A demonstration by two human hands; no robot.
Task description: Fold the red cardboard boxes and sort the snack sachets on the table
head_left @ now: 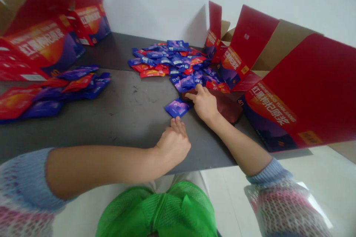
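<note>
A blue-purple sachet (pixel 177 107) lies flat on the dark table. My left hand (pixel 174 140) is closed, with its bunched fingertips at the near corner of this sachet. Just beyond and to the right, my right hand (pixel 205 104) rests over a brown cloth-like piece (pixel 226 105), thumb and forefinger apart; its other fingers are partly hidden. A heap of blue and red sachets (pixel 169 59) lies beyond both hands, its near edge close to the right fingertips.
More sachets (pixel 44 100) lie in a pile at the left. Open red cartons (pixel 308 92) stand along the right side, and similar cartons (pixel 41 44) stand at the left. A white wall (pixel 155 3) bounds the dark table (pixel 125 118) at the back.
</note>
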